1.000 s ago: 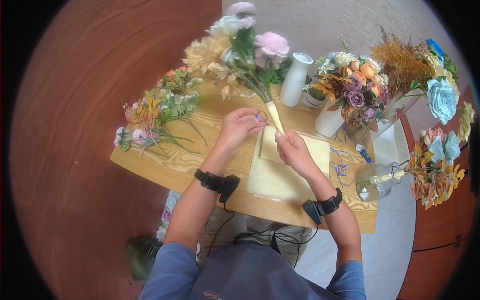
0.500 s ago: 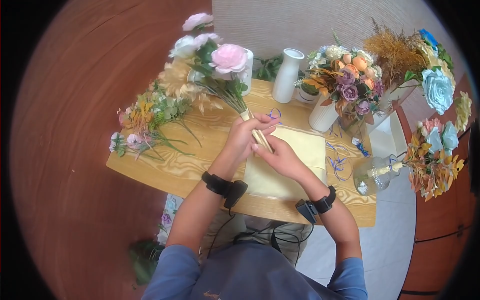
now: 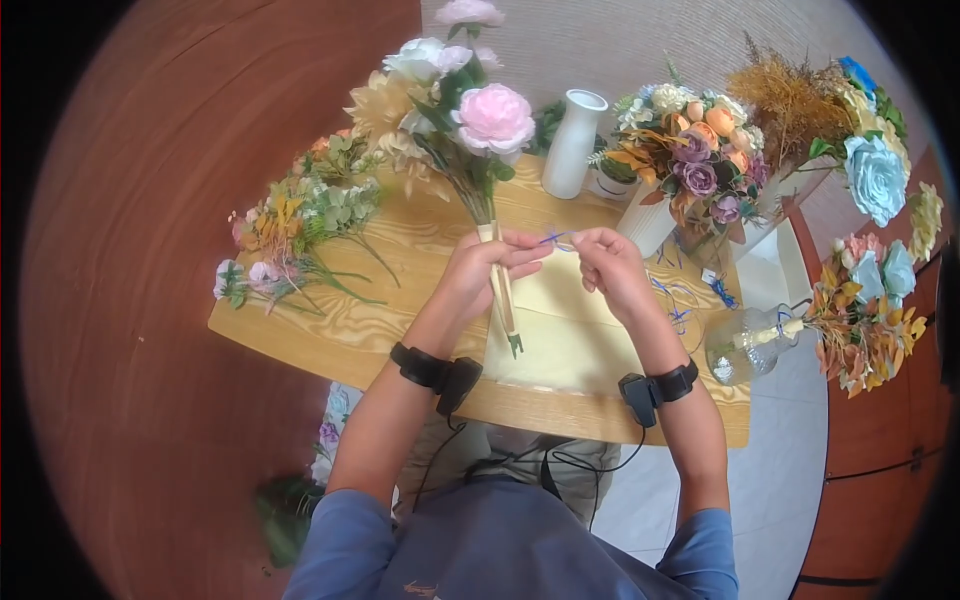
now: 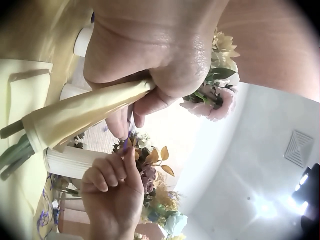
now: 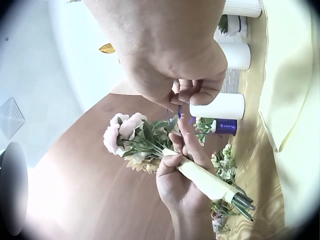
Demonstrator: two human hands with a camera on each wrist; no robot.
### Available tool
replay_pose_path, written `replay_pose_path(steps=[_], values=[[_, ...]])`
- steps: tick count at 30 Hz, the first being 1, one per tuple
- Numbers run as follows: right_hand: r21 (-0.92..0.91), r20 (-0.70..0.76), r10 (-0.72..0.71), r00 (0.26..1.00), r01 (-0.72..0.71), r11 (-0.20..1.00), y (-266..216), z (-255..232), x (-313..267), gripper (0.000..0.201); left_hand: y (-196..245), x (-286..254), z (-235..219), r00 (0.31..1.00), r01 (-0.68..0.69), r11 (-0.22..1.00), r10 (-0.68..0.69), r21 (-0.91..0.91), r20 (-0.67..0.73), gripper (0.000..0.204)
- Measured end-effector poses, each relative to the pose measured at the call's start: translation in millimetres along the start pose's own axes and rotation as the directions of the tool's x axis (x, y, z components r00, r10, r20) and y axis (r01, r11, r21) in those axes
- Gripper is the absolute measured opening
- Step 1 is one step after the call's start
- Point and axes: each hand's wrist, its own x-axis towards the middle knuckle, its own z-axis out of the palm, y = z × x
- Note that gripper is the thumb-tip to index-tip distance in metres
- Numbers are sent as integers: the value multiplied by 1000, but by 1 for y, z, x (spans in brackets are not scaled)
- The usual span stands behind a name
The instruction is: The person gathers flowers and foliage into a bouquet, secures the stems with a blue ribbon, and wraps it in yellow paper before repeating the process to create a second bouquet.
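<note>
A bouquet of artificial flowers (image 3: 495,118), pink, white and cream, leans up and away in my left hand (image 3: 476,270). Pale yellow paper (image 4: 82,112) wraps its stems, and the left thumb and fingers grip this wrap near its top. Bare green stem ends (image 5: 243,202) poke out below the paper. Between the two hands runs a thin blue-purple ribbon (image 3: 556,239), close to the left fingertips. My right hand (image 3: 612,272) pinches the ribbon between thumb and forefinger, its other fingers curled.
Yellow paper sheets (image 3: 570,350) lie under the hands. Loose flower stems (image 3: 300,225) are spread at the left. At the back stand a white vase (image 3: 573,150) and a filled ribbed vase (image 3: 645,225). A glass vase (image 3: 735,350) and ribbon curls (image 3: 680,315) are at the right.
The wrapped stems have passed from the right hand to the left. The ribbon, earlier in the left fingers, is now in the right fingers, which have moved away rightward.
</note>
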Motion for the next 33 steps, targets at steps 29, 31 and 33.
replay_pose_path(steps=[29,31,33], values=[[-870,-142,-111,984,-71,488,-24,-99,-69,37,-3,16,-5,993,-50,998,54,45,-108,34],[-791,22,-92,996,73,608,-19,-54,-57,42,-9,19,3,993,-71,997,74,39,-89,28],[-649,156,-8,988,109,753,-14,-10,-44,44,-15,22,10,994,-104,991,107,86,-35,25]])
